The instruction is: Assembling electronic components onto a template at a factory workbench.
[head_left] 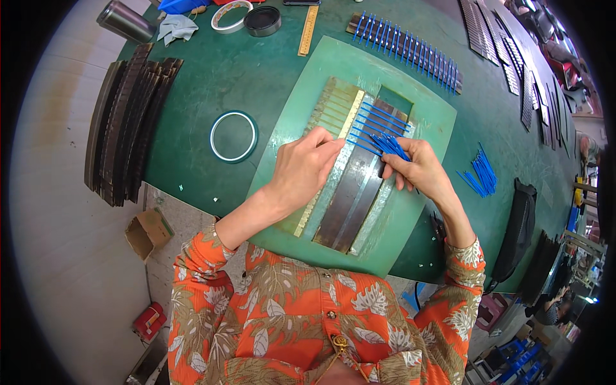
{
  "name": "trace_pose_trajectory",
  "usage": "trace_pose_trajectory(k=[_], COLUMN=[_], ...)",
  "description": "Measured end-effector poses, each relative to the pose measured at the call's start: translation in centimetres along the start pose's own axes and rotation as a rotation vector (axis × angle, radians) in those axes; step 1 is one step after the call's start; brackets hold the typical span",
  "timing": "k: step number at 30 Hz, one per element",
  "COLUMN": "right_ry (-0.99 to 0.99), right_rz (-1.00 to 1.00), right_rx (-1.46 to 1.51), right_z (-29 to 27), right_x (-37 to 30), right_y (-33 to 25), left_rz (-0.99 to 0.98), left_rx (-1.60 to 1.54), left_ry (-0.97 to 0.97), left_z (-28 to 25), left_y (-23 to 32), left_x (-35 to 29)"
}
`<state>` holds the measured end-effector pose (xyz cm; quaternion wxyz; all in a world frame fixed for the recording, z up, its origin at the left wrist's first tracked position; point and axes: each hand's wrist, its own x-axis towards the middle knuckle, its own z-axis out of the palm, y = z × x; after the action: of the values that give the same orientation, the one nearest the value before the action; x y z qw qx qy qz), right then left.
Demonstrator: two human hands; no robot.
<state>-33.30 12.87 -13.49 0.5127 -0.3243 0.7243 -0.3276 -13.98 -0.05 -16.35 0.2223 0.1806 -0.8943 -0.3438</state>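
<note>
My right hand [420,168] is closed round a bundle of thin blue wires [388,145] above a dark strip [346,199]. My left hand [305,165] pinches at the left end of one blue wire [364,147], beside a pale ruler-like scale [351,115]. Several blue wires [378,114] lie spaced apart across the far part of the strip. Strip and scale sit on a light green board [276,154], with a grooved yellowish plate [330,109] left of the scale. My fingers hide part of the scale and the wire ends.
A roll of tape [215,136] lies left of the board, near stacked dark strips [125,128]. At the back are a strip crossed by blue wires [410,51] and a wooden ruler [308,31]. Loose blue wires [482,172] and a black pouch [516,228] lie right.
</note>
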Motion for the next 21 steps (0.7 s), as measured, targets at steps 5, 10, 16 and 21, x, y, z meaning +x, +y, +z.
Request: trace_pose_trajectory(k=[5,10,16,21], right_ry=[0.002,0.135,0.029,-0.128], right_rz=[0.011,-0.001,-0.011,-0.016], right_rx=[0.013,-0.111,0.012,0.094], right_z=[-0.1,-1.4,0.5,1.5], right_x=[0.0,-1.8,-4.5,-5.1], right_y=[-0.2,-0.3,-1.7,-2.6], left_rz=[0.121,0.173,-0.116,-0.617], left_rx=[0.198,0.266,-0.437,-1.019], left_ry=[-0.083,-0.120,-0.202,-0.482], left_z=[0.5,0.3,-0.4,-1.9], left_y=[0.3,0.0,2.7,3.3], left_x=[0.2,0.3,0.7,0.2])
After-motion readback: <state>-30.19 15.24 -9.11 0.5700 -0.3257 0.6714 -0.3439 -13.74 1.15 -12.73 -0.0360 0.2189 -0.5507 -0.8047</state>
